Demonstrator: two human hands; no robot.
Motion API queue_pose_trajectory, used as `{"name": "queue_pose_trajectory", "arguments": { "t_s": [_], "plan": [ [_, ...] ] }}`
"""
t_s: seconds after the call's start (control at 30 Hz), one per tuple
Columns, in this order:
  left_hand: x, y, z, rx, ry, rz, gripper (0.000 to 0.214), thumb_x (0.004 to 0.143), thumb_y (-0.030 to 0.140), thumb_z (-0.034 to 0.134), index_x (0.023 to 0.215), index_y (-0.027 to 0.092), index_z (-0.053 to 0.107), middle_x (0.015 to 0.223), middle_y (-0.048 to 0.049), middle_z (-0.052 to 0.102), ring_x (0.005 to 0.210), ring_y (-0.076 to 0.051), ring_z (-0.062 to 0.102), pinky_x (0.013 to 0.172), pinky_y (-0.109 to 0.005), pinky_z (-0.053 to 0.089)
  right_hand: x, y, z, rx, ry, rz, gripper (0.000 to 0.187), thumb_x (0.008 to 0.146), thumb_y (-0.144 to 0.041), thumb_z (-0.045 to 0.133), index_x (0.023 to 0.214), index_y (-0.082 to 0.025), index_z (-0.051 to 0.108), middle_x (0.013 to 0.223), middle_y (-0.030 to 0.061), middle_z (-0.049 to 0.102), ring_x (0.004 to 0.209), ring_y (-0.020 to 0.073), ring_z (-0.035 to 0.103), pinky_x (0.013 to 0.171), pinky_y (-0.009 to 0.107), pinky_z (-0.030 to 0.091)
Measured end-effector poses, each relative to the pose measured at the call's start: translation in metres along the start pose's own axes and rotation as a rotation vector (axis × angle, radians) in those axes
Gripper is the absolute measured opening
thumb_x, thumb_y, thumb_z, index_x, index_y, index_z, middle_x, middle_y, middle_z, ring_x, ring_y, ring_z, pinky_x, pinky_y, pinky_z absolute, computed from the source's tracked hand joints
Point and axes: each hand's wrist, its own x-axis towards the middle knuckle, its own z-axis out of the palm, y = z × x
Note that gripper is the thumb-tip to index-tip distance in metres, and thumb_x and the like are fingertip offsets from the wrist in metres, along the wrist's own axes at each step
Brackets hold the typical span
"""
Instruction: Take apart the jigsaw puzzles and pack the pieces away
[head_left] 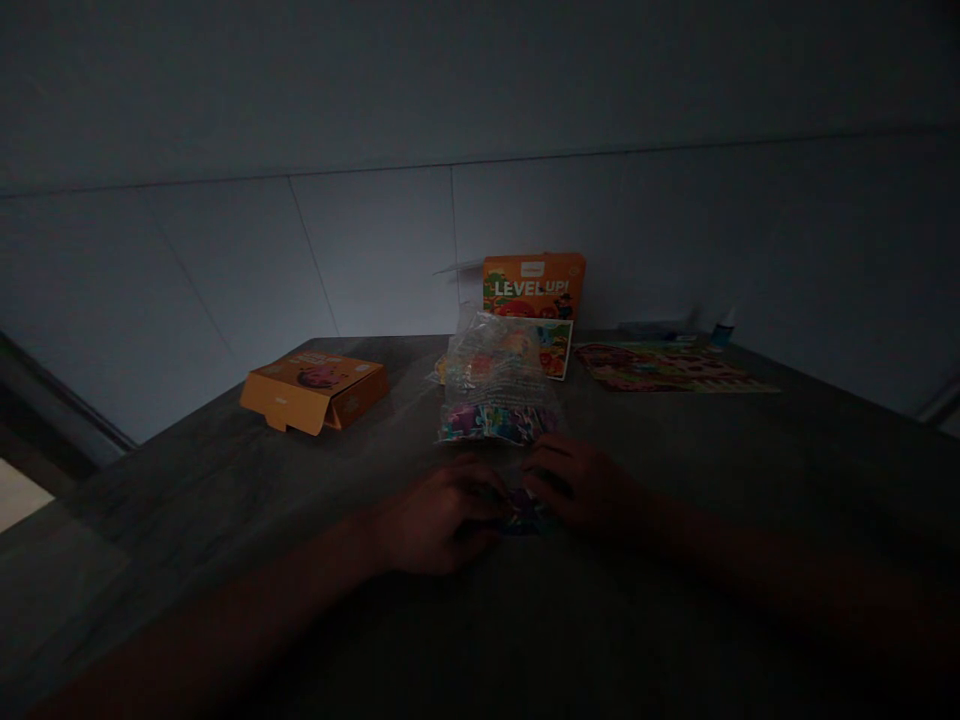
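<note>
Dark purple and blue jigsaw puzzle pieces (527,512) lie on the table between my two hands. My left hand (439,518) curls in from the left, its fingers closed at the pieces' left edge. From the right, my right hand (581,487) bends its fingers onto their upper right side. Dim light hides the exact grip and how many pieces there are. Just beyond my fingers lies a crumpled clear plastic bag (495,375), with colourful puzzle pieces (487,423) in its near end.
An orange "LEVEL UP!" box (534,272) stands behind the bag, a picture card (559,345) leaning before it. At left is an orange box (315,385) with its flap open. A colourful printed sheet (675,368) and a small bottle (724,328) occupy the grey table's (225,480) back right.
</note>
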Motion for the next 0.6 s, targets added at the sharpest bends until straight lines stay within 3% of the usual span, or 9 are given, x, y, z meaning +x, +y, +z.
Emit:
{"name": "queue_pose_trajectory", "arguments": {
  "t_s": [0.13, 0.27, 0.6],
  "plan": [
    [-0.001, -0.006, -0.004, 0.055, 0.004, -0.045, 0.022, 0.086, 0.019, 0.064, 0.106, 0.017, 0.071, 0.109, -0.0100, 0.064, 0.106, -0.024, 0.060, 0.097, -0.040, 0.049, 0.000, -0.002, -0.004, 0.022, 0.007, -0.031, 0.016, 0.091, -0.019, 0.052, 0.098, -0.013, 0.064, 0.097, 0.0115, 0.061, 0.089, 0.0212, 0.058, 0.078, 0.036, 0.051],
    [-0.005, -0.015, -0.005, 0.061, 0.047, -0.033, 0.025, 0.086, 0.021, 0.064, 0.110, 0.017, 0.070, 0.114, -0.0106, 0.063, 0.112, -0.025, 0.057, 0.100, -0.041, 0.047, 0.003, -0.004, -0.008, 0.012, -0.065, 0.000, 0.028, 0.084, -0.023, 0.061, 0.110, -0.013, 0.065, 0.107, 0.0140, 0.062, 0.101, 0.0263, 0.057, 0.086, 0.044, 0.050],
    [-0.006, -0.019, -0.004, 0.051, 0.038, -0.004, 0.027, 0.089, 0.022, 0.061, 0.115, 0.017, 0.068, 0.116, -0.0114, 0.063, 0.110, -0.025, 0.059, 0.099, -0.042, 0.048, 0.003, 0.000, -0.009, 0.040, -0.135, -0.036, 0.038, 0.080, -0.030, 0.068, 0.114, -0.015, 0.066, 0.108, 0.0139, 0.062, 0.099, 0.0262, 0.058, 0.084, 0.043, 0.050]
  ]
}}
